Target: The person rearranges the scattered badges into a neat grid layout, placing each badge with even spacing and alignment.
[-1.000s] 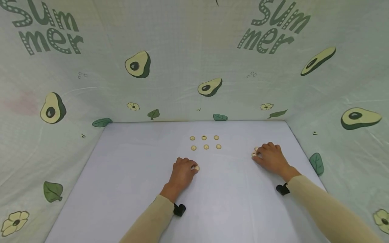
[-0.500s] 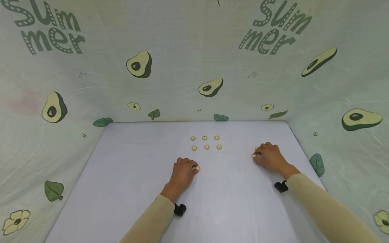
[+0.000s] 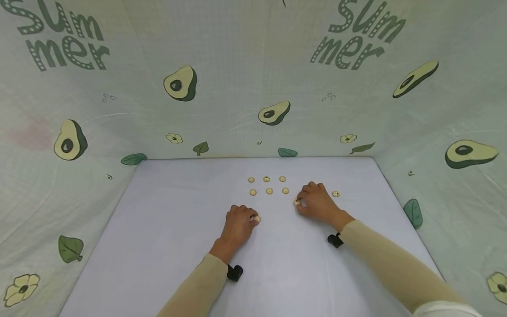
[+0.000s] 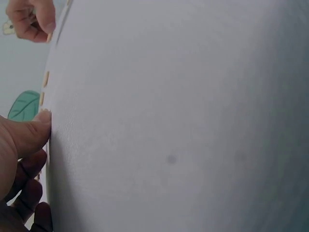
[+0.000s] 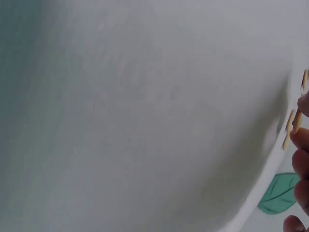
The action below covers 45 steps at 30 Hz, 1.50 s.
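Small round tan discs, a few with a dark spot at the centre, lie on the white table. My left hand pinches one disc between thumb and finger, in front of the rows. To its right, my right hand holds another disc by its edge, close to the front row's right-end disc. In the right wrist view that held disc shows edge-on between the fingertips. Beyond the right hand lies a single disc.
Several discs lie in two short rows near the back, among them a back-row disc and a front-row disc. A cloth backdrop printed with avocados and leaves rises along the back and sides of the table.
My right hand has moved left from the right side of the table, bringing one disc with it and leaving another there uncovered. The left hand stays in place with its disc.
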Motion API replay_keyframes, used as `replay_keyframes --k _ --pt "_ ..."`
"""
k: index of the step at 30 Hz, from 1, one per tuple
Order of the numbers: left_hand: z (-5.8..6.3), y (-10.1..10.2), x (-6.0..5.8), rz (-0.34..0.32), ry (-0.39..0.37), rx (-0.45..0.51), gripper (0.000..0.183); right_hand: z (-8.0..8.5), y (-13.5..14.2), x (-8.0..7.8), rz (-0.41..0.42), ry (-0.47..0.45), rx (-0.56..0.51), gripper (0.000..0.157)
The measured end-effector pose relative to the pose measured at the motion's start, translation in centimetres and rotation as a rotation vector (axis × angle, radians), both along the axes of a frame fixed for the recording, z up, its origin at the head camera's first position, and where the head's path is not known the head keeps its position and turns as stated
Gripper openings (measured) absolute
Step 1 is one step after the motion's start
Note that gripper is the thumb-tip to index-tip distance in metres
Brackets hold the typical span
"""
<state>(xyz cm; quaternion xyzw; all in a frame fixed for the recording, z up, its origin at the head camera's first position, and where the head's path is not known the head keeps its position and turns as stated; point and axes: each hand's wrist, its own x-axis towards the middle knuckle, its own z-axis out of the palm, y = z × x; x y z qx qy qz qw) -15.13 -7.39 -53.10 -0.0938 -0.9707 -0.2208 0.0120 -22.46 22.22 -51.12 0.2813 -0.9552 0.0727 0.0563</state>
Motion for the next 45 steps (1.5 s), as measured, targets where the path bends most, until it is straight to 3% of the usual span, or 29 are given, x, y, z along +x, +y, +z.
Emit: replay_keyframes --k 9,23,30,35,40,45 --pt "0.0 0.0 -0.2 0.011 -0.003 0.009 0.017 -0.5 -2.1 0.2 0.034 -0.009 0.017 0.02" --pt "-0.2 0.1 -0.1 0.012 0.002 -0.008 0.018 -0.8 -2.3 0.2 0.043 -0.005 -0.002 0.02" --pt "0.0 0.2 0.0 0.016 0.001 -0.007 0.019 -0.6 -2.2 0.3 0.009 -0.03 -0.019 0.024" --pt "-0.3 0.2 0.2 0.016 -0.003 0.009 0.018 -0.4 0.1 -0.1 -0.072 -0.023 -0.035 0.028" --pt "-0.3 0.1 0.2 0.015 0.01 0.007 0.018 0.2 4.7 -0.7 -0.19 0.021 0.012 0.028" --pt "-0.3 0.0 0.0 0.008 0.019 0.003 0.017 1.0 8.4 -0.6 -0.279 -0.008 0.06 0.033"
